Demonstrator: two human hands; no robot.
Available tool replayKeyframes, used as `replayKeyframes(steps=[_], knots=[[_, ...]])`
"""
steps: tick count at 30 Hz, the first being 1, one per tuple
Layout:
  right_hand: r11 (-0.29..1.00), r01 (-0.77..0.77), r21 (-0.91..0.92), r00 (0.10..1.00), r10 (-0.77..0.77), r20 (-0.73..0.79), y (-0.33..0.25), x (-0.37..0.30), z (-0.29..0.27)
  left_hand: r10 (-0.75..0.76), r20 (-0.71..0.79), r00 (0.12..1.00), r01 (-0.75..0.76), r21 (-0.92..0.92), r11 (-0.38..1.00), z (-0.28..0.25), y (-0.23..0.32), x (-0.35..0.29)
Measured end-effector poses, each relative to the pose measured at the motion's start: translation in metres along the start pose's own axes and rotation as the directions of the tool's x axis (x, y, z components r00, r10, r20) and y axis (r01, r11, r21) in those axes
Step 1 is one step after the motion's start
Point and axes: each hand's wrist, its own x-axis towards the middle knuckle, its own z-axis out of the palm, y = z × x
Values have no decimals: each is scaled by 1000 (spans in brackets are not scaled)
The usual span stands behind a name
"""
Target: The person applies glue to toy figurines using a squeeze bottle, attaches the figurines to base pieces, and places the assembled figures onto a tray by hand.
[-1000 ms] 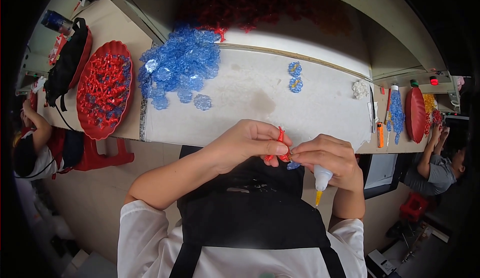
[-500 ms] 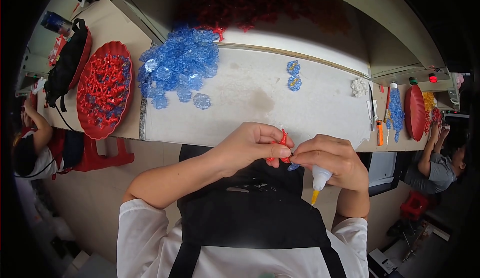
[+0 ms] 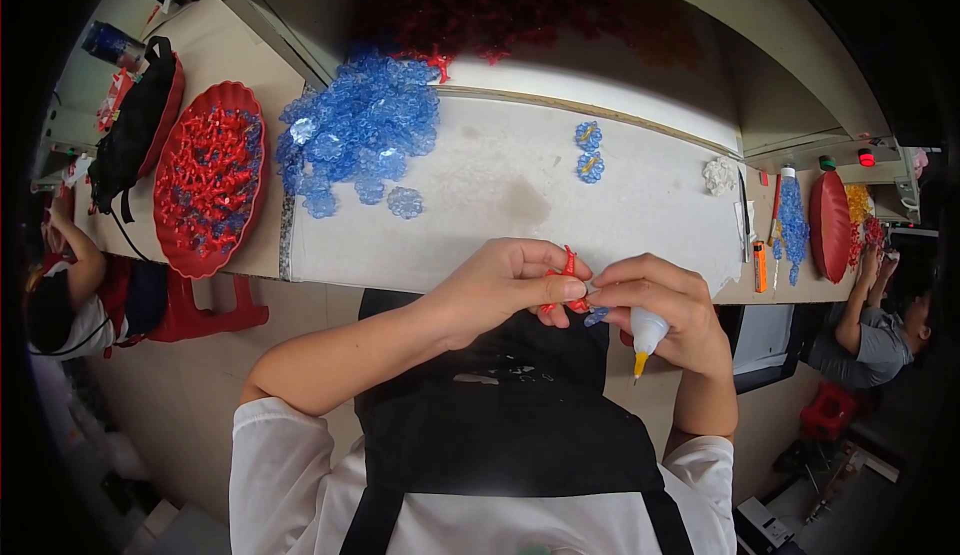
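Just off the table's front edge, my left hand (image 3: 505, 285) is closed, pinching a small red plastic piece (image 3: 570, 261) between thumb and fingers. Close beside it, my right hand (image 3: 680, 305) is closed round a small white squeeze bottle (image 3: 649, 331), whose yellow tip with a thin nozzle points down. The fingertips of this hand meet the red piece. A clear blue plastic piece (image 3: 596, 315) shows under those fingertips; which hand holds it I cannot tell.
A heap of clear blue flower-shaped pieces (image 3: 360, 125) lies on the white table at left. Two blue pieces with yellow marks (image 3: 589, 151) lie farther back, near a crumpled white wad (image 3: 718, 176). A red tray (image 3: 262, 180) of red and blue pieces stands left; an orange lighter (image 3: 760, 267) lies right.
My right hand has lifted slightly, and the bottle has swung a little right, its tip more upright. My left hand has shifted slightly with the red piece. The blue piece sits slightly higher.
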Motion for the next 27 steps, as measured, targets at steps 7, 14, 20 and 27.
replayKeyframes(steps=[7, 14, 20, 27], knots=[[993, -40, 109, 998, 45, -46, 6, -1, 3, -21, 32, 999, 24, -89, 996, -3, -1, -3], [984, -23, 176, 999, 28, -30, 9, -5, 2, -19, 73, 997, 26, -95, 995, -3, -4, -3], [990, -2, 142, 998, 11, -57, 7, -8, 4, 5, 50, 999, -3, -44, 999, -1, -4, -4], [993, 61, 99, 996, -67, 56, 4, -5, -2, -107, 107, 988, 114, -58, 992, -3, -5, 0]])
